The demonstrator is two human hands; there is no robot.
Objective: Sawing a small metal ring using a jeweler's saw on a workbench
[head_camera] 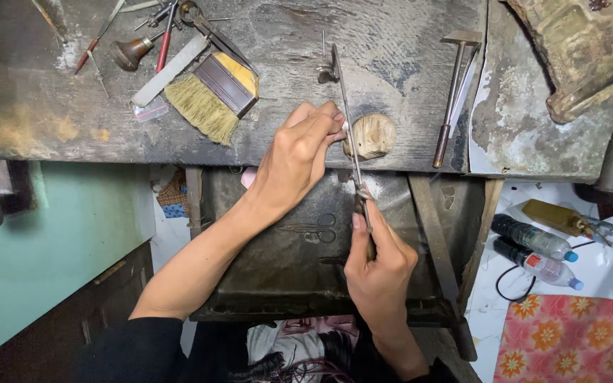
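My right hand grips the handle of a long thin metal file whose blade runs up across the worn grey workbench. My left hand pinches a small pale piece against a rounded wooden bench peg at the bench's front edge, right beside the file blade. The piece itself is mostly hidden by my fingertips.
A bristle brush, an awl-like tool with a wooden handle and several thin tools lie at the back left. A small hammer rests to the right. A dark metal tray with scissors hangs under the bench. Two plastic bottles lie on the floor.
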